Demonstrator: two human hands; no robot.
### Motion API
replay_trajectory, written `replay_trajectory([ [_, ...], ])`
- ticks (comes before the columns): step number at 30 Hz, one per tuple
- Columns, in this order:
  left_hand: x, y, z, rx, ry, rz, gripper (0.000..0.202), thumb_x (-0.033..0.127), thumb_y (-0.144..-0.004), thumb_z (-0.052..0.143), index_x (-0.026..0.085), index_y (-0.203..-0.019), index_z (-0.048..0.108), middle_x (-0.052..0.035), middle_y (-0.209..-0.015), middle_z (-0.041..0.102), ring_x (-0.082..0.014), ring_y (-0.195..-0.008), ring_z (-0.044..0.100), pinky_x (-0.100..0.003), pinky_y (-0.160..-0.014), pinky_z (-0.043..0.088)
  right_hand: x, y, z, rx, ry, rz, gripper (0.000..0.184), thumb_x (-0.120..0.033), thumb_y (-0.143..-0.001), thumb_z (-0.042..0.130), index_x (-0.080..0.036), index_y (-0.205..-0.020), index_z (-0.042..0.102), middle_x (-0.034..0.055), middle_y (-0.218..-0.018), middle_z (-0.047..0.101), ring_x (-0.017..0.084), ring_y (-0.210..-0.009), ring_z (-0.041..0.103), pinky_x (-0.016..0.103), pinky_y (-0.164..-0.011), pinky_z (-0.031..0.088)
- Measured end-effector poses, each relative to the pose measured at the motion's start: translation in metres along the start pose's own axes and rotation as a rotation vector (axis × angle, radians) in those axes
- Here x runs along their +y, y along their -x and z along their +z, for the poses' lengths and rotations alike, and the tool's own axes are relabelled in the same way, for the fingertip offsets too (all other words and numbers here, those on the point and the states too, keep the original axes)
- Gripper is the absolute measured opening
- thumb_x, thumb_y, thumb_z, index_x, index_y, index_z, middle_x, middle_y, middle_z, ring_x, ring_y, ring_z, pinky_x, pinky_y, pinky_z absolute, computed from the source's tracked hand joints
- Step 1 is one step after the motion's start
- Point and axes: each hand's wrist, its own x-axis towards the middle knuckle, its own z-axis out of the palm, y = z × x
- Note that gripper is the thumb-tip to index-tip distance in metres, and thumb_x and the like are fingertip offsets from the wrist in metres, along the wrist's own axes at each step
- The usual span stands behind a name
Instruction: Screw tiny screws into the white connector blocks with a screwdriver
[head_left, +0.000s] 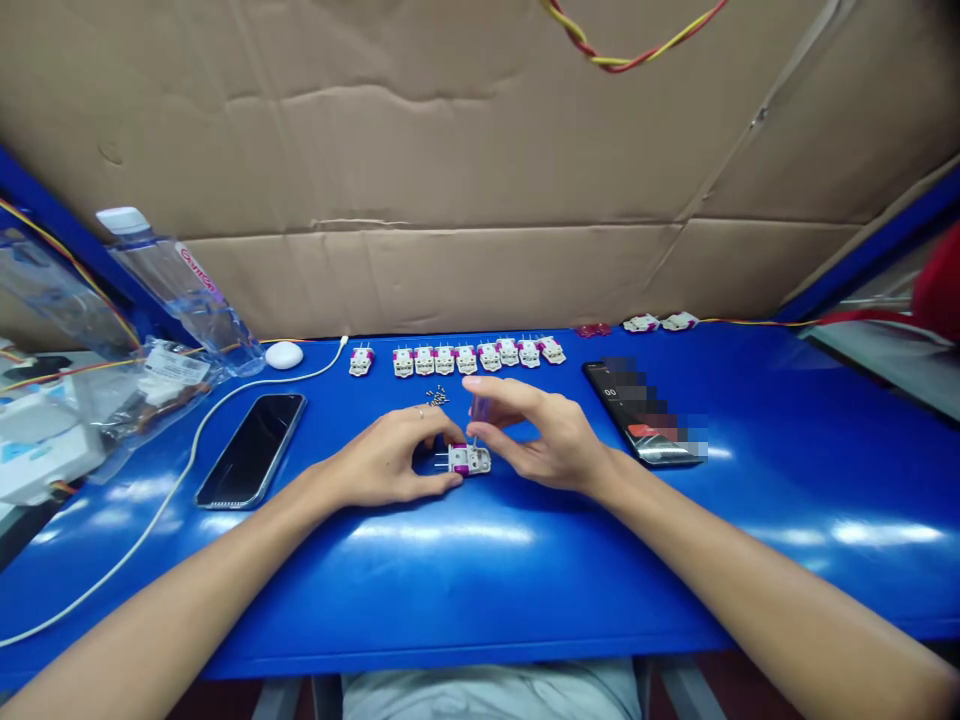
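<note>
My left hand [397,455] grips a white-and-purple plug [457,460] between thumb and fingers, holding it down on the blue table [465,570], its metal pins pointing left. My right hand [551,435] pinches a small screwdriver [481,408] upright over the plug; its tip seems to touch the top, though my fingers partly hide it. Just beyond lies a heap of screws [437,396], and farther off a row of similar plugs [445,360]. A dark phone [251,450] lies to the left.

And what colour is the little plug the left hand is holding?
The little plug is off-white with magenta sides, best seen in the head view.
</note>
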Motion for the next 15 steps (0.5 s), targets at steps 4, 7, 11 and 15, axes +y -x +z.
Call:
replay_trajectory([
  [4,-0.0001,0.0002,0.0,-0.003,-0.006,-0.007,0.027,0.04,-0.094,0.077,0.021,-0.111,0.071,-0.0034,-0.1,0.074,-0.0206,-0.088,0.066,-0.033,-0.081,0.051,-0.0003,-0.0016,0.0,-0.05,-0.024,0.013,0.064,-0.015,-0.108,0.06,-0.031,-0.168,0.044,0.0081,-0.142,0.078,0.021,-0.11,0.084,0.035,-0.098,0.072],
  [7,0.0002,0.0,-0.0003,-0.008,-0.005,-0.023,0.027,0.041,-0.094,0.077,0.021,-0.112,0.072,-0.0039,-0.102,0.075,-0.0209,-0.089,0.067,-0.033,-0.081,0.052,0.0007,-0.0006,0.0007,-0.023,-0.021,0.001,0.063,-0.017,-0.108,0.064,-0.032,-0.166,0.047,0.0075,-0.139,0.079,0.021,-0.109,0.084,0.035,-0.098,0.072],
  [11,0.0007,-0.0002,-0.0009,-0.008,-0.002,-0.024,0.026,0.041,-0.093,0.076,0.021,-0.11,0.071,-0.004,-0.101,0.075,-0.0216,-0.091,0.068,-0.033,-0.081,0.052,0.0021,0.0022,0.0008,-0.04,-0.03,0.028,0.065,-0.019,-0.107,0.065,-0.032,-0.168,0.043,0.0096,-0.142,0.077,0.019,-0.102,0.084,0.033,-0.091,0.073],
  [15,0.0002,-0.0001,-0.0011,-0.015,-0.002,-0.022,0.027,0.04,-0.094,0.077,0.022,-0.113,0.072,-0.004,-0.104,0.075,-0.0217,-0.092,0.068,-0.033,-0.082,0.052,0.0019,0.0023,0.0008,-0.031,-0.001,0.031,0.066,-0.016,-0.108,0.062,-0.032,-0.169,0.041,0.0092,-0.142,0.076,0.02,-0.107,0.083,0.034,-0.094,0.073],
])
